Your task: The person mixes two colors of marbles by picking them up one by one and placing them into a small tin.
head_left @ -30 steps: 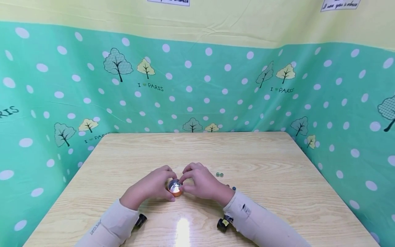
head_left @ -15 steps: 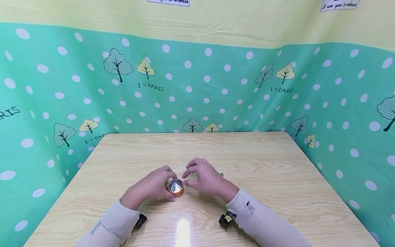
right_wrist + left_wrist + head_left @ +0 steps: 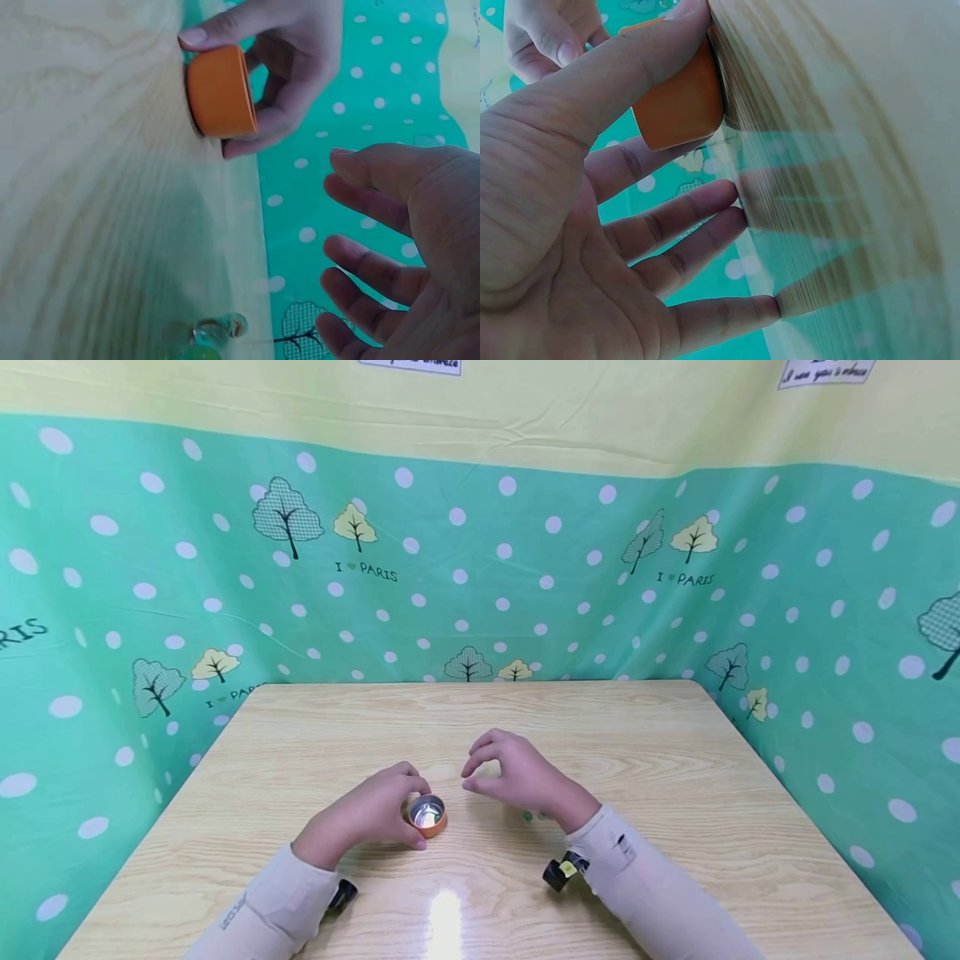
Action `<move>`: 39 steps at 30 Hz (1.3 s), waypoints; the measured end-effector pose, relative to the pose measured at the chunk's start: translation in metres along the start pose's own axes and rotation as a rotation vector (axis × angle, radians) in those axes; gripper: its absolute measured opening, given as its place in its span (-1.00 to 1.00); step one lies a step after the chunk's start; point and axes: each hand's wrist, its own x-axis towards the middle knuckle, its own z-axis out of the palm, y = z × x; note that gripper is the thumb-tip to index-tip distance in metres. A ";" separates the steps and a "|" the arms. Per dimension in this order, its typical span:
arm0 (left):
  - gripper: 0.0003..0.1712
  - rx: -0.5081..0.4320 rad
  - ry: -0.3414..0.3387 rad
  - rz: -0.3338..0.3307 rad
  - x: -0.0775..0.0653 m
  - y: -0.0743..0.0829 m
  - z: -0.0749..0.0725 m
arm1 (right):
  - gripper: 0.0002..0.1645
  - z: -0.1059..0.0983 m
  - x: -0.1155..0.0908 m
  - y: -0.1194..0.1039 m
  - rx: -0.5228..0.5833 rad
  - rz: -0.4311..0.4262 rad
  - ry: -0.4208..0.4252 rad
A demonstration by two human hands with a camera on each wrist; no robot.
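A small orange cup (image 3: pixel 430 832) with a shiny metallic inside stands upright on the wooden table. My left hand (image 3: pixel 378 807) grips it from the left, thumb at the near side and index finger at the far side. In the left wrist view, the other fingers stretch past the cup (image 3: pixel 679 109), their tips at the tabletop. A small greenish glint, like a marble, shows inside the cup. My right hand (image 3: pixel 517 772) hovers to the right of it, fingers loosely bent and holding nothing. Glass marbles (image 3: pixel 212 331) lie on the table near this hand.
Part of a green marble (image 3: pixel 527 816) shows beside my right wrist. Black wrist devices (image 3: pixel 342 896) hang under both sleeves. The wood-grain table (image 3: pixel 600 718) ends at a polka-dot curtain (image 3: pixel 480 577) at the back and sides.
My right hand has drawn back from the cup, up and to the right, leaving a marble in it. My left hand has kept its grip in the same place.
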 end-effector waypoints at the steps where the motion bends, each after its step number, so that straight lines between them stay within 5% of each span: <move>1: -0.33 -0.003 0.002 -0.002 0.000 0.000 0.000 | -0.92 -0.001 0.000 0.001 -0.001 0.007 -0.005; 11: -0.30 -0.007 -0.003 -0.031 -0.001 0.003 -0.001 | -0.93 -0.006 0.000 0.006 0.003 0.016 -0.053; 26: -0.32 -0.004 -0.002 -0.014 -0.002 0.000 0.001 | -0.76 -0.026 -0.002 0.041 0.069 0.011 -0.152; 39: -0.32 -0.010 -0.001 -0.015 -0.003 0.004 -0.001 | -0.79 -0.034 -0.002 0.062 0.094 0.062 -0.116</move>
